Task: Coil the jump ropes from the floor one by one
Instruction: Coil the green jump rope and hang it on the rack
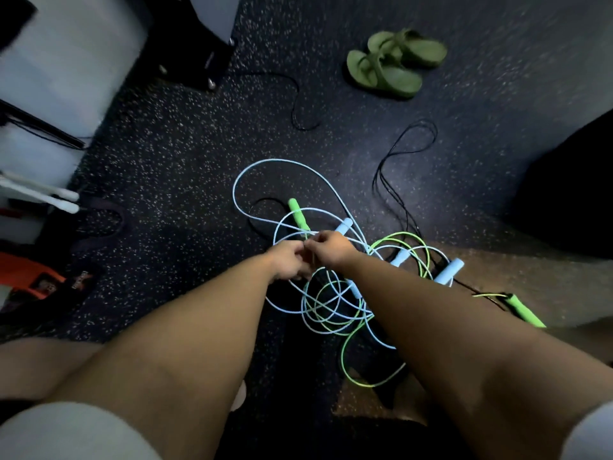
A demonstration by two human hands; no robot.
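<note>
At my far left an orange item [30, 273] lies blurred at the edge of the dark speckled floor [166, 154], and I cannot tell what it is. My left hand [288, 260] reaches out over the floor with its fingers curled, and it meets my right hand [331, 249] just beside it. Between them both hands pinch a strand of the light blue jump rope [234, 194], lifted slightly at that spot. The rest of that rope sprawls in wide loops on the floor in front of and beneath my hands, tangled with the green jump rope [343, 358], whose loops cross it under my right forearm. One green handle [298, 215] lies just past my knuckles, and another green handle [524, 312] lies off to the right. A light blue handle [447, 272] lies between them. Further right a thin black jump rope [376, 180] trails away, and green sandals [388, 71] sit well beyond it.
</note>
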